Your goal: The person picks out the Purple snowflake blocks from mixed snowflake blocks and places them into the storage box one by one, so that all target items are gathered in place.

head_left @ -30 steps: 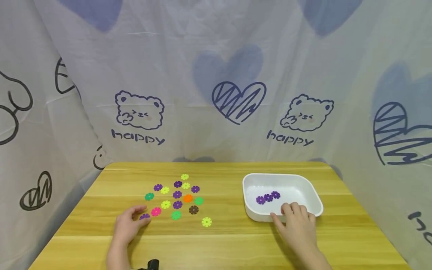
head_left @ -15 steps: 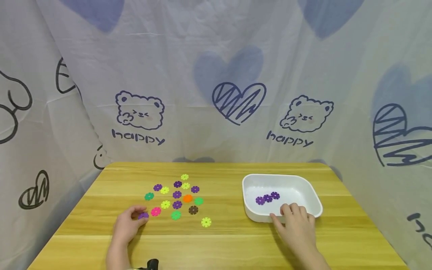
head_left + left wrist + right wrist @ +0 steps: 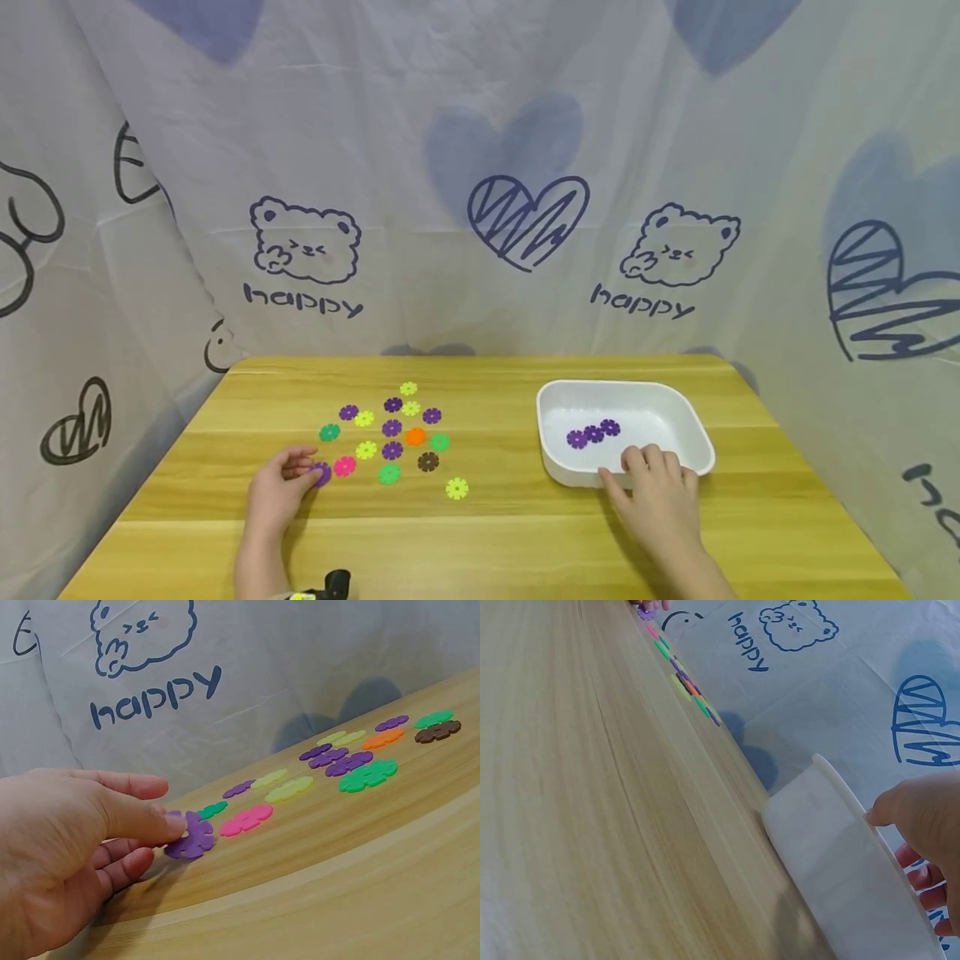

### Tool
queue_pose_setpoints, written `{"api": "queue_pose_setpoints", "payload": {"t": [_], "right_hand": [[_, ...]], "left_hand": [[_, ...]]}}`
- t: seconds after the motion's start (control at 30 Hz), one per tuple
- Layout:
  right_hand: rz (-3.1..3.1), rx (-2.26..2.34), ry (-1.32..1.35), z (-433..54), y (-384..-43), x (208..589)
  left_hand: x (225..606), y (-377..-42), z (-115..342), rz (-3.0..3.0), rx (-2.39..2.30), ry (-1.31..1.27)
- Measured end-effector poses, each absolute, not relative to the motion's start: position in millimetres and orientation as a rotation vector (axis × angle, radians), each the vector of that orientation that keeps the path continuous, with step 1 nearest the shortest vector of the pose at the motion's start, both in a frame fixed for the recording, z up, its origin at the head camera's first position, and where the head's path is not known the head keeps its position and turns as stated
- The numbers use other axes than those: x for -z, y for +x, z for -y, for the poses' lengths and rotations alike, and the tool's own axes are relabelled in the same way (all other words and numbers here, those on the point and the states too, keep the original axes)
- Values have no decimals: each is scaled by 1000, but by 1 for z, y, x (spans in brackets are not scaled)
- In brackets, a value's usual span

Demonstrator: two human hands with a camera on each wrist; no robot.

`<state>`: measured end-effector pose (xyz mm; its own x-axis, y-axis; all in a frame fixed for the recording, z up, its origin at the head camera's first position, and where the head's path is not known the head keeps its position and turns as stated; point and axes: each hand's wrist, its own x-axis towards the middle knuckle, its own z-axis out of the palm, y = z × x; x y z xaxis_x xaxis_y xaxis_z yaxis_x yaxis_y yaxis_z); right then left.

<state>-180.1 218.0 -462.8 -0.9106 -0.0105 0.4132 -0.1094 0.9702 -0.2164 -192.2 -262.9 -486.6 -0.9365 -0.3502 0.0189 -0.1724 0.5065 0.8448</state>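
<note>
My left hand [image 3: 276, 493] pinches a purple snowflake disc [image 3: 193, 838] by its edge, thumb on the near face and fingers behind. The disc is tilted up, facing the left wrist camera, beside a flat pink disc [image 3: 247, 820]. On the right, my right hand [image 3: 663, 504] holds the near rim of a white plastic tub [image 3: 564, 469]. Its thumb [image 3: 886, 808] lies at the rim's outer side, and the other fingers reach over to the inside. Three purple discs [image 3: 593, 433] lie in a slanting row on the tub's floor.
Several loose discs lie flat on the wooden table [image 3: 495, 550] between left hand and tub, among them an orange disc [image 3: 416, 437], a brown disc [image 3: 428, 462] and a yellow disc [image 3: 457, 488]. A patterned cloth [image 3: 420, 283] hangs behind the table and along both sides.
The left fingers have taken up the purple disc, which was partly hidden by the hand and now shows tilted at the thumb tip. My right hand stays at the tub's rim.
</note>
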Motion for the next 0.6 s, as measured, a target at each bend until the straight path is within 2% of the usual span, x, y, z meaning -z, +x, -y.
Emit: {"api": "queue_pose_setpoints", "payload": {"t": [0.27, 0.6], "right_hand": [[2719, -338, 82, -218, -179, 460], [2721, -329, 86, -218, -179, 460]], "left_hand": [[483, -193, 263, 2505, 1556, 484], [481, -200, 249, 2424, 1756, 410]]}}
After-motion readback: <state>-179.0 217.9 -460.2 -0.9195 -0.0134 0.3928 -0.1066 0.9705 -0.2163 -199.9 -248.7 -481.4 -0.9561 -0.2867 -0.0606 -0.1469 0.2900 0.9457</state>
